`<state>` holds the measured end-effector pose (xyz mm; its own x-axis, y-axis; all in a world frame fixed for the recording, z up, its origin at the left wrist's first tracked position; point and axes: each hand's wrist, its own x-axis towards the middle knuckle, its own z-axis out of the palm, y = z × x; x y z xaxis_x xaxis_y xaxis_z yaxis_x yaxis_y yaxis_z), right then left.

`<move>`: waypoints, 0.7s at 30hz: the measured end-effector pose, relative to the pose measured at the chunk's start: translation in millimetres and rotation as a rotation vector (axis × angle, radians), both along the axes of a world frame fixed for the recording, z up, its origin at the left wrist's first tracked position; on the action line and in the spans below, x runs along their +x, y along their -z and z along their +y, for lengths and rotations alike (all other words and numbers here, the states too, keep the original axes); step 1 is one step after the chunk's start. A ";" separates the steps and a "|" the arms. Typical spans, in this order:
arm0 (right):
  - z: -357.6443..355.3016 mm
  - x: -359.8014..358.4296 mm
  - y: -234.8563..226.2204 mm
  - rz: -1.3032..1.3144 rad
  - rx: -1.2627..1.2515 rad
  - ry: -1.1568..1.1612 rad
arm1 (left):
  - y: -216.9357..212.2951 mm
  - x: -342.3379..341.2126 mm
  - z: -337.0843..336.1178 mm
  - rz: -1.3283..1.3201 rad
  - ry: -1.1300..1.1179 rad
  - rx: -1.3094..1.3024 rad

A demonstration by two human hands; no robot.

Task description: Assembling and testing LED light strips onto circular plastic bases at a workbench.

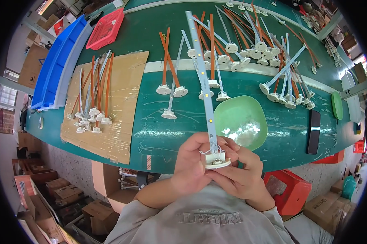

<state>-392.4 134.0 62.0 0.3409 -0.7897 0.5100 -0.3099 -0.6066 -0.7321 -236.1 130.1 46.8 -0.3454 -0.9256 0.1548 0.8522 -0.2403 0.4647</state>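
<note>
Close to my body, both hands hold an LED strip (206, 95) with a white round base (218, 164) at its lower end. The strip is a narrow pale bar with small yellow LEDs, pointing up and away from me. My left hand (190, 164) pinches the base from the left. My right hand (242, 170) has its fingers closed around the base's right side. Thin white wires loop between strip and base. Just beyond my right hand lies a green dish (242, 122) with small shiny pieces in it.
Similar strips with white bases lie on cardboard (126, 97) at left, in a far pile (260, 51) and in a right-hand bunch (289, 95). A blue bin (55, 73) and red basket (105, 29) stand far left. A black phone (313, 132) lies near the right edge.
</note>
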 end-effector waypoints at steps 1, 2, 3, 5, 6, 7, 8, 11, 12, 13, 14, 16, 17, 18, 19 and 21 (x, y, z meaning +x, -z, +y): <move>-0.1 0.9 1.8 -0.001 0.002 0.002 | -0.4 -0.1 -0.5 -0.016 -0.028 0.008; -0.5 2.0 5.1 -0.015 -0.003 -0.004 | -0.5 -0.1 -1.1 -0.032 -0.057 0.016; -0.5 3.0 7.4 -0.028 -0.009 -0.008 | 1.2 -0.4 -2.6 -0.032 -0.053 0.017; 0.4 4.9 10.0 -0.059 -0.024 0.001 | 6.0 -0.6 -5.5 -0.056 -0.059 -0.111; 0.6 5.9 11.9 -0.091 -0.039 0.005 | 5.6 0.1 -5.5 -0.057 -0.056 -0.110; 1.8 7.7 14.6 -0.092 -0.039 0.007 | 4.3 1.6 -4.9 -0.056 -0.054 -0.097; 4.1 10.1 17.3 -0.139 -0.041 0.048 | 3.0 2.8 -4.7 -0.056 -0.051 -0.083; 10.2 15.6 18.5 -0.215 -0.020 0.147 | 0.7 4.1 -5.1 -0.063 -0.101 -0.132; 11.0 16.6 18.5 -0.243 0.002 0.200 | 0.6 5.5 -4.6 -0.065 -0.101 -0.131; 11.5 15.5 17.8 -0.245 0.003 0.200 | 0.7 7.1 -3.4 -0.055 -0.123 -0.130; 12.0 13.1 16.5 -0.211 0.055 0.212 | 0.8 8.9 -2.2 -0.044 -0.144 -0.130; 11.9 10.8 17.2 -0.178 0.107 0.227 | 1.3 12.5 0.5 0.018 -0.108 -0.109; 9.7 10.7 19.8 -0.201 0.098 0.247 | 1.4 14.1 1.3 0.082 -0.075 -0.089; 8.6 10.4 21.2 -0.224 0.087 0.266 | 1.1 15.2 1.1 0.081 -0.073 -0.088; 9.7 9.5 19.9 -0.225 0.088 0.268 | 0.7 16.0 0.7 0.082 -0.067 -0.119; 12.3 8.2 16.1 -0.211 0.137 0.224 | -0.2 17.0 0.9 0.081 -0.059 -0.150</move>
<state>-384.2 146.3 45.8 0.0496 -0.8993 0.4345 -0.2569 -0.4319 -0.8646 -219.0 131.0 47.0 -0.2718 -0.9084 0.3177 0.8990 -0.1219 0.4206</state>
